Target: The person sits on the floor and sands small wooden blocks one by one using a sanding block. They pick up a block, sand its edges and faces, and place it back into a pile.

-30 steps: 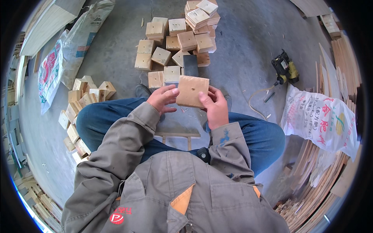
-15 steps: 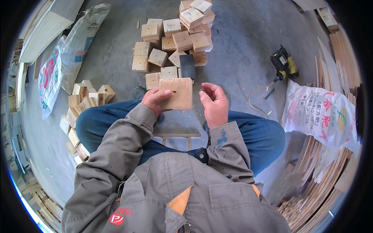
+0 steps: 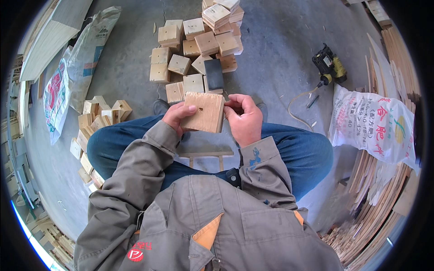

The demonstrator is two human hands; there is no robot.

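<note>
My left hand (image 3: 179, 116) grips a square wooden block (image 3: 203, 118) by its left side, the thumb lying on the top face. A small dark hole shows near the middle of that face. The block is tilted so its right edge shows. Beside that edge, my right hand (image 3: 244, 118) is closed in a pinch, its fingertips at or very near the block's upper right side. Whatever those fingertips hold, if anything, is too small to make out. Just beyond the block lies a dark grey rectangular piece (image 3: 214, 74) against several similar wooden blocks (image 3: 180, 64).
More wooden pieces (image 3: 86, 135) are piled by my left knee. A yellow and black power tool (image 3: 331, 65) with a hose lies at the far right, near a white printed sack (image 3: 373, 124). Long wooden strips (image 3: 375, 207) line the right side. Another sack (image 3: 90, 54) lies far left.
My right hand has moved left to the block's edge, its fingers pinched closer together. The block, still in my left hand, has turned slightly and tilted to show its right side.
</note>
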